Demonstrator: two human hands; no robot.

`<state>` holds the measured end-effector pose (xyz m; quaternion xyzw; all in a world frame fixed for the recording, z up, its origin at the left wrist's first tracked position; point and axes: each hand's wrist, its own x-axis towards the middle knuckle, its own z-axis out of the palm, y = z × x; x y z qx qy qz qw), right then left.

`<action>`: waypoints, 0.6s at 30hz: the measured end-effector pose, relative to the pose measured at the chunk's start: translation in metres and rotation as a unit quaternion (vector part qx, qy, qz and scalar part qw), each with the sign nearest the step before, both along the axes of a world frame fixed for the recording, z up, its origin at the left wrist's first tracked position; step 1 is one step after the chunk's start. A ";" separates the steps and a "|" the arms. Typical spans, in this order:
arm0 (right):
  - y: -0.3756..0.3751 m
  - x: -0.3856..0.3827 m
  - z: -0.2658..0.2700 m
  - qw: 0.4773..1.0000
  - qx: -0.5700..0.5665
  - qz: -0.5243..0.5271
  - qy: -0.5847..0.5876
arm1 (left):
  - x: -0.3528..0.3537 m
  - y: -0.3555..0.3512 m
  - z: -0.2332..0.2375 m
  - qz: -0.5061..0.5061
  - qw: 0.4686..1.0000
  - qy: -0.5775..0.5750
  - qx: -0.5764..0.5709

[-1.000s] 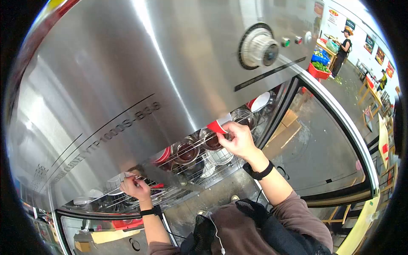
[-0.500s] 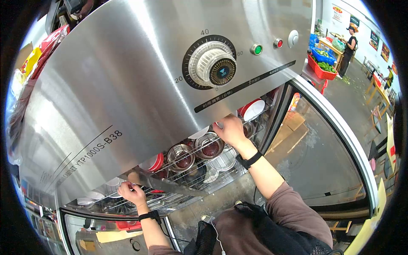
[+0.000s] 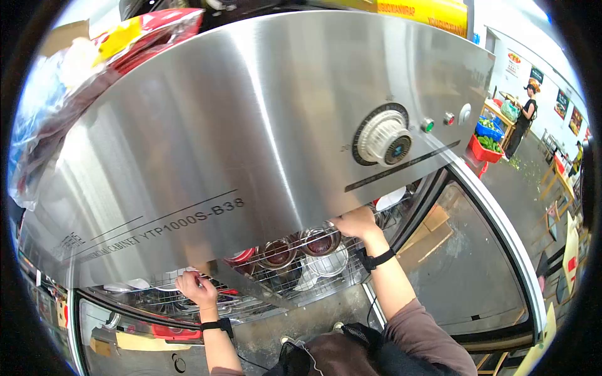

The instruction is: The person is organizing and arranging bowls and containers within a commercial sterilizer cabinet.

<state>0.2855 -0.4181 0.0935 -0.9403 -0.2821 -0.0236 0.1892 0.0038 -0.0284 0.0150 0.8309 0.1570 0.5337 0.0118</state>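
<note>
Round containers point(image 3: 278, 254), head view: sit on wire rack point(image 3: 342, 279), below steel panel point(image 3: 188, 138). Right hand point(image 3: 356, 223) is just beside them, fingertips hidden behind panel; can't tell its grip. Left hand point(image 3: 197, 289) curled near rack's left part; can't tell if it holds anything.

Posters point(image 3: 561, 102) hung on a white wall point(image 3: 549, 88)
Green vegetables point(image 3: 490, 144) are held in a red crate point(image 3: 483, 152) near a blue crate point(image 3: 492, 134); a lettered yellow box point(image 3: 426, 18) is seen.
</note>
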 end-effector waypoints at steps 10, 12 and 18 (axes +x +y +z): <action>-0.001 0.013 -0.027 0.990 0.051 0.010 -0.128 | -0.043 -0.015 0.004 -0.129 0.991 -0.022 0.006; 0.000 0.010 -0.028 0.982 0.096 0.004 -0.165 | -0.047 -0.035 0.005 -0.225 0.972 0.013 0.058; 0.002 0.002 -0.020 0.989 0.075 -0.035 -0.121 | 0.007 -0.146 0.094 -0.269 0.946 0.158 -0.084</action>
